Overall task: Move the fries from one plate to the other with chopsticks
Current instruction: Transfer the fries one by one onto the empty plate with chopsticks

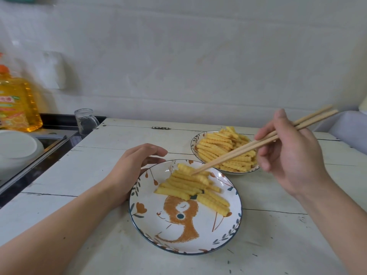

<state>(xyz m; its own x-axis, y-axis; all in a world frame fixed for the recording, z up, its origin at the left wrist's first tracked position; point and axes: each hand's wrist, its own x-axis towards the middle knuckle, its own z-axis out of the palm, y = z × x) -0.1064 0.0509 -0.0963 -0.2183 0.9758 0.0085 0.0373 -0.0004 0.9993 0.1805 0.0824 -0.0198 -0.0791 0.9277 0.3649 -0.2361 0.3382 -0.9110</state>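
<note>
Crinkling yellow fries (190, 184), neatly stacked

Oil bottle (16, 102), glass jar (85, 121), white bowl (17, 147)

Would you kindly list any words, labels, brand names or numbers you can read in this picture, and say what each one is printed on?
None can be read.
Yellow oil bottle: its label carries red and green print, too blurred to read.
Near plate: only a drawn animal and leaves, no text.
Far plate: leaf pattern on the rim, no text.
Chopsticks, glass and table: no markings visible.
</note>
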